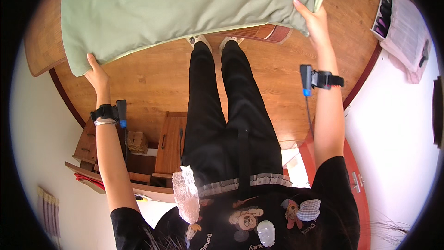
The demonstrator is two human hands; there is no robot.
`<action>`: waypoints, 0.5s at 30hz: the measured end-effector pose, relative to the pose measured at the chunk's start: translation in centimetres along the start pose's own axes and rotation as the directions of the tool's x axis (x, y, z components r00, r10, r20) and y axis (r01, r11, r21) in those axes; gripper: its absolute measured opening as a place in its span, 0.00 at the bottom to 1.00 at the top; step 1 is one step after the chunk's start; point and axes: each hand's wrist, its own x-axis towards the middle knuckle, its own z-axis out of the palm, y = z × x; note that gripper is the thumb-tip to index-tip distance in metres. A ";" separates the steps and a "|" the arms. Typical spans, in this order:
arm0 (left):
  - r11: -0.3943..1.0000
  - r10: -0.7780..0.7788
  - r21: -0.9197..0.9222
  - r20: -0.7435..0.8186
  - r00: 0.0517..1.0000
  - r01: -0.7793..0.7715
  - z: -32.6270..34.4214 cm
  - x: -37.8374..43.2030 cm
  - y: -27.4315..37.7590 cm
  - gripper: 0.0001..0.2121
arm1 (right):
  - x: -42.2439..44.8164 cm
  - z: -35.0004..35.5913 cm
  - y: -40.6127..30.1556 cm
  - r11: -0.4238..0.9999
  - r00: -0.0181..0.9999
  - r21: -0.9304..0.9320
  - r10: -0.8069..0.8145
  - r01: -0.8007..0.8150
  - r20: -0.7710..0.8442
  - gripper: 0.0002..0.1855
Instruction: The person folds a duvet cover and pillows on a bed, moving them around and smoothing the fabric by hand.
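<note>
A pale green fabric piece (166, 10), which looks like a pillow or pillowcase, stretches between my hands at the top of the view. Its surface is softly wrinkled and a lighter trim runs along the near edge. My left hand (98, 76) pinches the near left corner, thumb on top. Higher up on the right, my right hand (316, 24) grips the right side, where the cloth bunches and folds. The far edge lies outside the view, and the fingers beneath the fabric are hidden.
Under the fabric, a reddish-brown patterned mat (258, 33) lies on the wood floor (145, 86). A wooden furniture panel (43, 53) stands left. A pink-covered storage box (404, 27) is at right. Behind me are a wooden desk (171, 142) and a red door (350, 180).
</note>
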 end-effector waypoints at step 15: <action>0.790 0.511 0.056 0.490 0.706 -0.611 8.1 -10.7 14.8 0.28 | -5.2 4.0 -1.5 0.977 0.946 -0.151 -0.189 0.153 -0.262 0.20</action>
